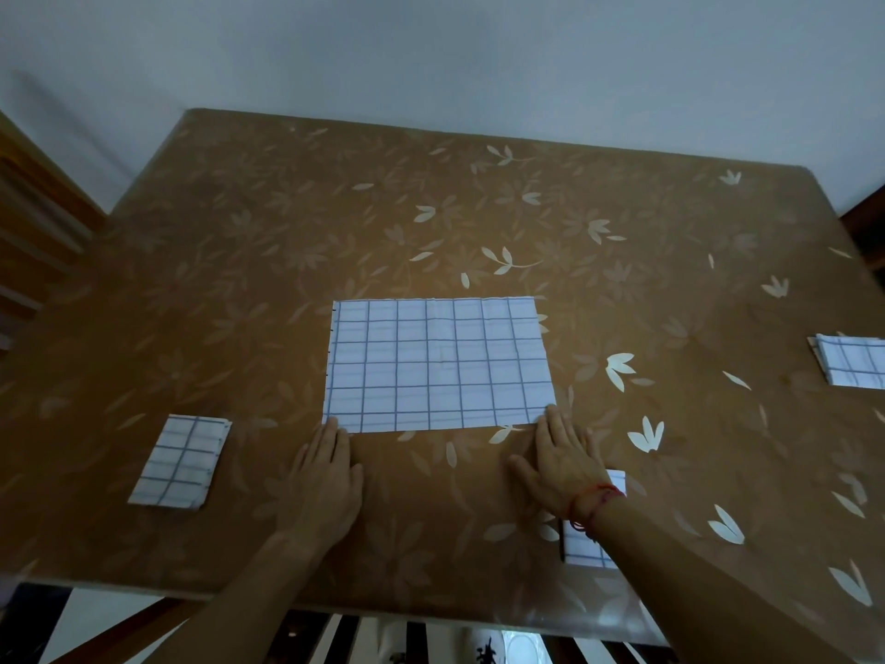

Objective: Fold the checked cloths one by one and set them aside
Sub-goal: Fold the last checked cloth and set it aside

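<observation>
It looks like a home dining room: a table under a brown leaf-patterned cover stands against a plain white wall, with wooden furniture alongside.

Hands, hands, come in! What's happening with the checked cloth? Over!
Both open flat: left hand, right hand, fingertips on near corners of spread cloth. Not yet folded. Nothing on it; folded cloth lies apart, left side.

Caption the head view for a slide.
Left hand and right hand rest flat at the near corners of the spread checked cloth; folded cloths lie left, far right and beneath the right forearm.
</observation>
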Available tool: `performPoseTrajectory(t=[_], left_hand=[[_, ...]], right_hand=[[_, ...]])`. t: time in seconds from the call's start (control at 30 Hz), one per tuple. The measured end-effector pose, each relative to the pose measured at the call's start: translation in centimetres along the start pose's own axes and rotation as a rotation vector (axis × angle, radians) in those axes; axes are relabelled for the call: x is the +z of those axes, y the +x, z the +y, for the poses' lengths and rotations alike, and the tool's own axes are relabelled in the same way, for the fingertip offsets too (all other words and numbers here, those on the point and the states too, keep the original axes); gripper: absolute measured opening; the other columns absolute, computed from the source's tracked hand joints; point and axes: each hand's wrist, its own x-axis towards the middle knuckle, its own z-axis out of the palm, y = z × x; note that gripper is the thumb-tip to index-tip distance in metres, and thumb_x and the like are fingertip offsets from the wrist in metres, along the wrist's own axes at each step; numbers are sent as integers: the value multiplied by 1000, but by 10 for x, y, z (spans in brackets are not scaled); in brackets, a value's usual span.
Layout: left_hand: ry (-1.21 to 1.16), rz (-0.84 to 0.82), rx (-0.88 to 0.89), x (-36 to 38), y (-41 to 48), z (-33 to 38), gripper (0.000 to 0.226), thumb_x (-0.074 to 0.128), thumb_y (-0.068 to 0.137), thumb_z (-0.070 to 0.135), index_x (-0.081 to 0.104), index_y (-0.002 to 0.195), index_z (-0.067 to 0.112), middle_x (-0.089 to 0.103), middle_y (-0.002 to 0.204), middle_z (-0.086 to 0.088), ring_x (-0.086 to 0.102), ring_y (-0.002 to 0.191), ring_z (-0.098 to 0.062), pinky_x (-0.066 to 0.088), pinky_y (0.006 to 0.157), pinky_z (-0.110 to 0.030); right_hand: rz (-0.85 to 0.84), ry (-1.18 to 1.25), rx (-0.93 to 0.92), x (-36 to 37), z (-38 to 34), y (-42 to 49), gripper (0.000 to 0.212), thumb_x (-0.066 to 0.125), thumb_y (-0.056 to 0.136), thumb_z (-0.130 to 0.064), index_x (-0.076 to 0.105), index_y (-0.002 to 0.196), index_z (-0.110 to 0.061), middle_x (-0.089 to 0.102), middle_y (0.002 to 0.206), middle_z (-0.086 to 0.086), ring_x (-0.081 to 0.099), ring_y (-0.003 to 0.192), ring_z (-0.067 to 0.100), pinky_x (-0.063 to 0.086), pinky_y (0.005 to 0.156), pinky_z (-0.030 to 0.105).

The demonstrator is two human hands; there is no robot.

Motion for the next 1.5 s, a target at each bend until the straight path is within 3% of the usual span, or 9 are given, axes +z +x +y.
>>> performPoseTrajectory(t=[0.1,0.37,0.5,0.63,0.83,1.0,1.13,1.33,1.5], left_hand=[[-22,64,15,-8,5,9,69,20,90,42,27,148,4,17,158,-12,12,146,-22,7,116,-32],[-55,101,167,-13,44,83,58,26,102,35,13,151,7,3,160,-8,-3,147,-18,-5,116,-30],[-65,72,199,-9,62,106,60,30,102,36,9,152,9,1,161,-8,-6,147,-17,-7,112,-28],[-71,61,169,-3,69,110,63,36,100,39,12,152,12,4,161,-6,-3,147,-17,-4,112,-30],[-69,58,133,9,68,107,67,36,99,45,10,152,13,0,161,-3,-5,147,-15,-4,115,-31],[-96,73,124,15,70,106,67,38,99,46,11,152,15,1,161,-1,-6,147,-14,-4,115,-31],[-115,69,124,16,71,105,68,38,98,46,11,152,16,0,161,0,-7,146,-12,-5,116,-30],[-112,59,120,18,72,104,68,36,99,48,8,153,17,-3,161,0,-10,146,-12,-4,117,-32],[-119,56,120,19,72,103,69,36,99,48,8,153,17,-3,161,0,-9,146,-13,-2,119,-33]], right_hand=[[31,12,8,-4,-1,0,74,24,97,-56,11,152,-8,3,161,8,3,149,20,4,119,43],[138,48,34,-7,-3,5,63,31,96,-52,33,145,-12,25,156,5,24,143,20,23,112,37],[195,114,36,-14,-1,8,54,36,94,-50,42,136,-17,41,143,2,43,125,21,33,103,36],[61,203,142,-26,4,7,37,38,100,-33,49,112,0,51,117,17,43,124,32,34,94,38],[248,335,113,-44,4,39,53,47,92,-42,39,137,-15,47,133,10,47,115,31,43,95,40],[213,602,240,-61,7,64,33,57,90,-29,53,109,-2,57,93,15,55,98,32,49,89,46],[287,750,227,-68,2,88,38,61,87,-33,56,119,-13,59,93,2,60,96,26,47,81,34],[247,909,304,-79,1,106,15,62,89,-29,61,96,-16,63,92,1,54,83,17,35,73,23],[191,1066,392,-84,3,114,35,71,83,-34,69,101,-3,59,87,2,50,67,11,37,49,12]])
